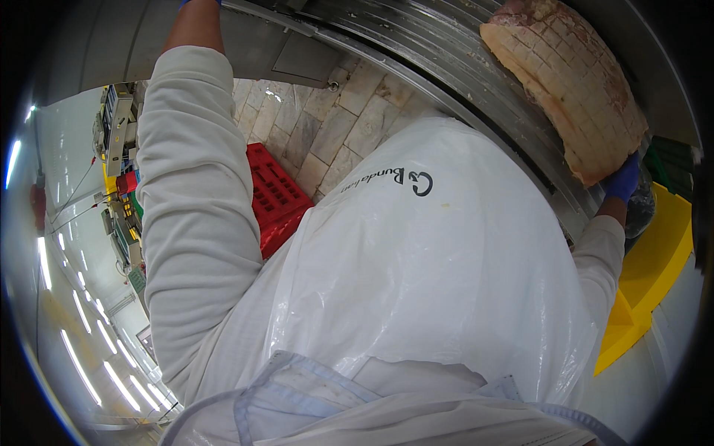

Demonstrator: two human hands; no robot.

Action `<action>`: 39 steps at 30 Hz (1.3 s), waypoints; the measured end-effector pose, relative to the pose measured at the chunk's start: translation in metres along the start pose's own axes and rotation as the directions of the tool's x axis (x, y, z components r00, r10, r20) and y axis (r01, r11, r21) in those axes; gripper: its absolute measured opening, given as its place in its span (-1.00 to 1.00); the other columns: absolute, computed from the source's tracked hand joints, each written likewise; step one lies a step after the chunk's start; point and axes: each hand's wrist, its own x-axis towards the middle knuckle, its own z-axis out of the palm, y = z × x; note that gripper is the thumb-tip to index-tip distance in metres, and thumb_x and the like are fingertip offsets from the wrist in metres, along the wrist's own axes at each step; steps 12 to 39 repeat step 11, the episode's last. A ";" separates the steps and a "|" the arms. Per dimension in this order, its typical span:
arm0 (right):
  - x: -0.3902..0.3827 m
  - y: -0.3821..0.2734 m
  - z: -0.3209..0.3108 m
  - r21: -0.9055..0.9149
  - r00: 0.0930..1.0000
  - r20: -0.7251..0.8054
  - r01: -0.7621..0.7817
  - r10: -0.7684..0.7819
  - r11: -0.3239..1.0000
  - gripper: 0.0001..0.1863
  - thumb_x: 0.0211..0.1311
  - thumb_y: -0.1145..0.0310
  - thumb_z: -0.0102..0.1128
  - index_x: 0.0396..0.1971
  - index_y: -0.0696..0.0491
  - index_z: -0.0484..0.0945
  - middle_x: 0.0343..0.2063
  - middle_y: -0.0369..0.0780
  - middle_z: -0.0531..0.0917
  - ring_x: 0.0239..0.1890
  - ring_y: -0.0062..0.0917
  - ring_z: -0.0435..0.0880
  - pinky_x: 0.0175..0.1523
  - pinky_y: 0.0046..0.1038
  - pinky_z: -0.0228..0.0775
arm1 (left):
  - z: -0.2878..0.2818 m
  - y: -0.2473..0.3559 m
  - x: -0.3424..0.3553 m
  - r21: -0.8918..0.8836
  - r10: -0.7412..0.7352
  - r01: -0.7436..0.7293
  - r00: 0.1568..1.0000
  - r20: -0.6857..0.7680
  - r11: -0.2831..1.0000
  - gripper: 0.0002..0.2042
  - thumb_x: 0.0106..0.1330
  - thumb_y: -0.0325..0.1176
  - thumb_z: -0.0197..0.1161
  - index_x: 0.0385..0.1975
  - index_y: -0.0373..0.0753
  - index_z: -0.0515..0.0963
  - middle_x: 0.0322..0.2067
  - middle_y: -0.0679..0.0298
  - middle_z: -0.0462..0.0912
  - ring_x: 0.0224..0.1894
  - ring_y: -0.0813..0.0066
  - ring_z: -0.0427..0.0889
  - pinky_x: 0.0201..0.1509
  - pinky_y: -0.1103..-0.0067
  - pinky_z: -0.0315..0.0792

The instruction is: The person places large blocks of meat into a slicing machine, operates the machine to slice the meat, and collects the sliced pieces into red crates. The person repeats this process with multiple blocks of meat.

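A thick slab of pork (569, 85), its pale skin scored in a grid, lies on the ribbed metal surface (454, 56) at the upper right. My right hand (625, 178), in a blue glove, grips the slab's lower right end; its fingers are partly hidden against the meat. My left arm stretches up to the top edge. Only a sliver of the blue glove on my left hand (199, 3) shows there, so its fingers and anything in them are out of sight.
A yellow bin (654, 253) stands beside my right forearm, with a dark green crate (673, 167) behind it. Clear plastic (641, 208) hangs by my right wrist. A red crate (279, 193) sits on the tiled floor (320, 126). Grey metal panels (111, 41) line the upper left.
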 end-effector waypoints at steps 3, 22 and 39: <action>-0.004 -0.009 0.009 -0.023 1.000 0.023 0.000 0.001 1.000 -0.52 0.62 0.23 -0.20 0.40 0.08 0.33 0.27 -0.11 0.54 0.23 -0.38 0.57 0.25 -0.36 0.47 | 0.000 -0.008 -0.003 0.013 0.025 -0.025 1.000 0.000 1.000 -0.52 0.57 0.03 0.04 0.13 -0.28 0.57 0.01 -0.04 0.70 0.09 -0.05 0.66 0.18 0.28 0.52; 0.001 0.005 -0.004 -0.441 0.986 0.053 0.166 -0.159 0.882 -0.52 0.60 0.27 -0.14 0.42 0.04 0.30 0.29 -0.12 0.53 0.25 -0.37 0.57 0.27 -0.34 0.46 | 0.022 -0.040 0.005 0.234 0.184 -0.183 0.983 0.018 0.955 -0.52 0.58 0.03 0.03 0.16 -0.26 0.56 0.12 0.00 0.66 0.13 0.03 0.66 0.23 0.32 0.50; 0.001 0.005 -0.004 -0.441 0.986 0.053 0.166 -0.159 0.882 -0.52 0.60 0.27 -0.14 0.42 0.04 0.30 0.29 -0.12 0.53 0.25 -0.37 0.57 0.27 -0.34 0.46 | 0.022 -0.040 0.005 0.234 0.184 -0.183 0.983 0.018 0.955 -0.52 0.58 0.03 0.03 0.16 -0.26 0.56 0.12 0.00 0.66 0.13 0.03 0.66 0.23 0.32 0.50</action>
